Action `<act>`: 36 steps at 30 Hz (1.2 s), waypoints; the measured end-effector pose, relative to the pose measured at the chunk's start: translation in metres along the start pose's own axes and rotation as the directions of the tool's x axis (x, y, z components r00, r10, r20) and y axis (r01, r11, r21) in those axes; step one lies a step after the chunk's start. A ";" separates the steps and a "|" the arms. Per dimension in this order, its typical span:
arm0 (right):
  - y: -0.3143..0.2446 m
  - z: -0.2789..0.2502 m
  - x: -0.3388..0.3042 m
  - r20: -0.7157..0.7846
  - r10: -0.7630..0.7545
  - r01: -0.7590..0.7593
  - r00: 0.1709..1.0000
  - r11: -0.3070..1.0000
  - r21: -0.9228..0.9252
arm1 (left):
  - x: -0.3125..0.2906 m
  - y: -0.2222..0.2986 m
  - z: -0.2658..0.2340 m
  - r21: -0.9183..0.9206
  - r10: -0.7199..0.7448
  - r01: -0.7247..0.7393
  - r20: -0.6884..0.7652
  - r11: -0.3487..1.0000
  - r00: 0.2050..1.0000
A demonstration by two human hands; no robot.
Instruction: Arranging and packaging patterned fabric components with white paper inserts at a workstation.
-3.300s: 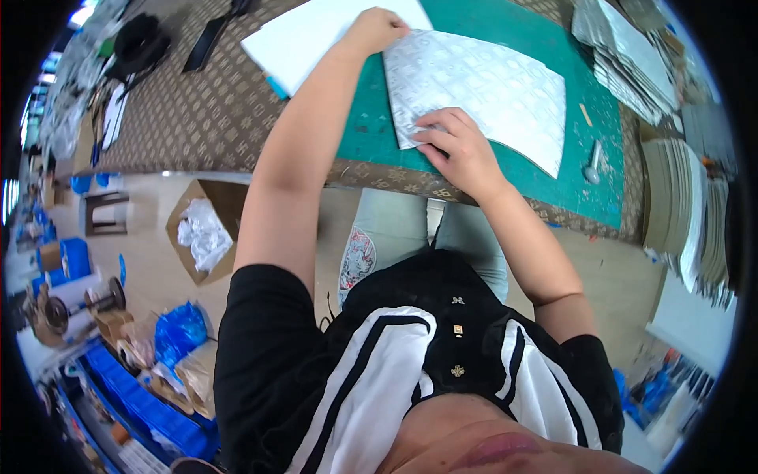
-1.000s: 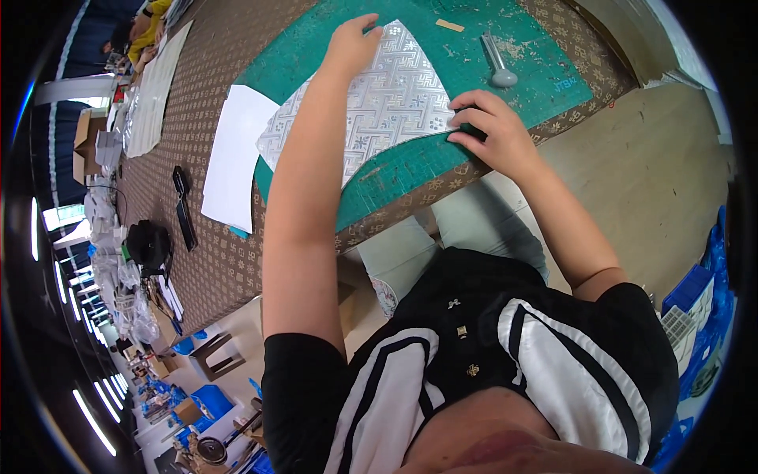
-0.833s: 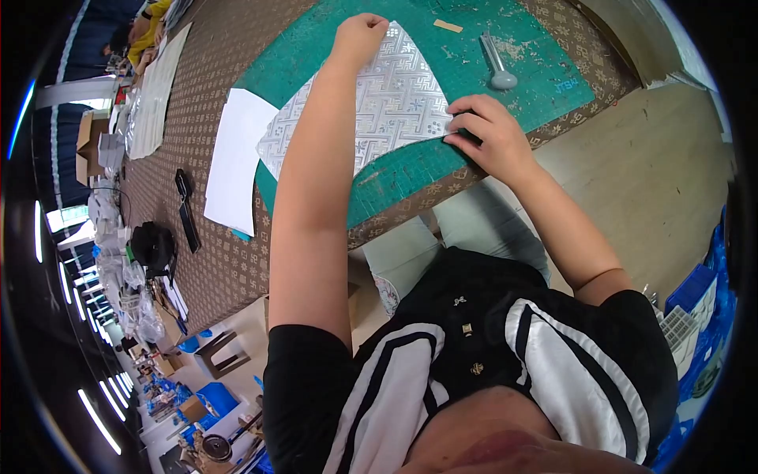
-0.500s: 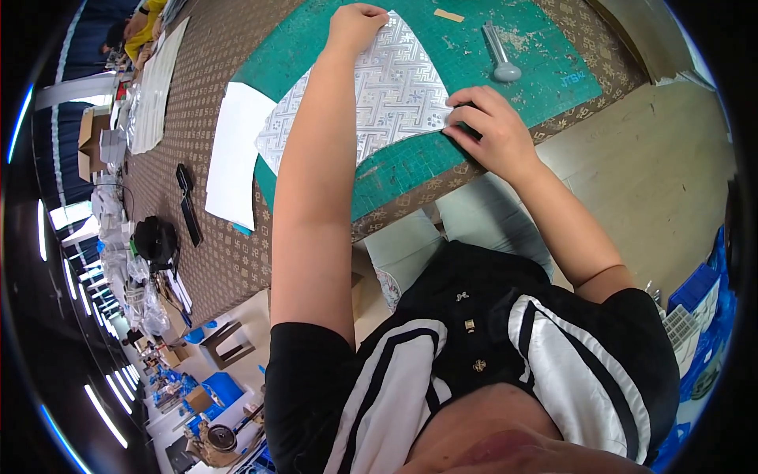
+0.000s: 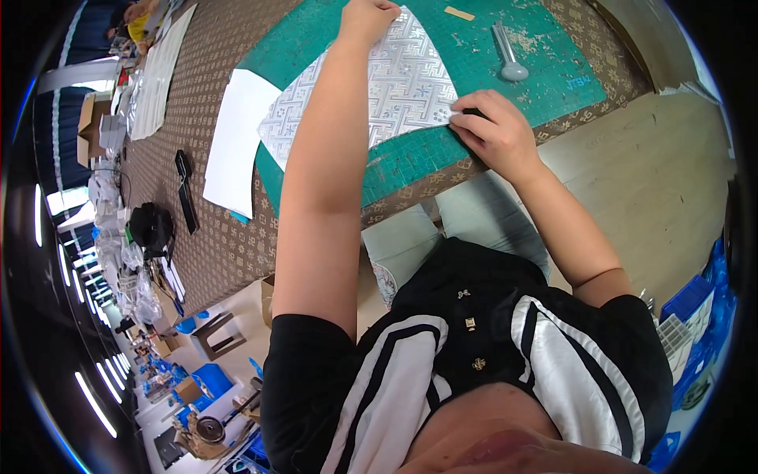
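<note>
A fan-shaped sheet [image 5: 410, 83] with a silver-white lattice pattern lies on the green cutting mat [image 5: 410, 170]; I cannot tell whether it is paper or cloth. My left hand [image 5: 369, 22] is closed at its far edge, the fingertips pinching it there. At its right corner my right hand [image 5: 501, 130] is closed, fingertips together on the edge. A dark patch shows between those fingers, too unclear to name. My left forearm covers part of the sheet. Partly beneath its left end is a plain white curved sheet [image 5: 233, 150].
A clear tool with a rounded grey end [image 5: 513, 71] lies on the mat beside pale scraps and a small tan strip [image 5: 459, 13]. Left on the brown patterned tablecloth [image 5: 225, 257] are a black strap-like object [image 5: 185, 193] and a black bag [image 5: 150, 227]. A person [image 5: 138, 24] is far left.
The whole view has shifted slightly, so the mat and the things on it appear a little further right. Both hands keep hold of the patterned sheet.
</note>
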State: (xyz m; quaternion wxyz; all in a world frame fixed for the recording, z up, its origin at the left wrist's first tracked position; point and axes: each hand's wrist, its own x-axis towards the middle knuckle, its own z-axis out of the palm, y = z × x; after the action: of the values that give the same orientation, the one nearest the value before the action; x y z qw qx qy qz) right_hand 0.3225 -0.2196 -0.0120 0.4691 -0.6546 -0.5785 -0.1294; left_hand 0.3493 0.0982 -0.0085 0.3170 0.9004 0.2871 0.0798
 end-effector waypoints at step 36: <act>0.063 0.016 0.107 0.470 0.817 -0.730 0.333 -0.093 0.678 | -0.306 -0.082 -0.114 -0.992 -0.358 -0.091 -0.118 0.089 0.926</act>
State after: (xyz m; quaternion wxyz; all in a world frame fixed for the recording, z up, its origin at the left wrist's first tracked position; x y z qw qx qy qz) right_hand 0.4035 -0.1319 0.0267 0.7206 -0.5491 -0.0497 0.4204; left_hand 0.0223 0.0364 0.0420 0.7887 0.3950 0.2899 0.3713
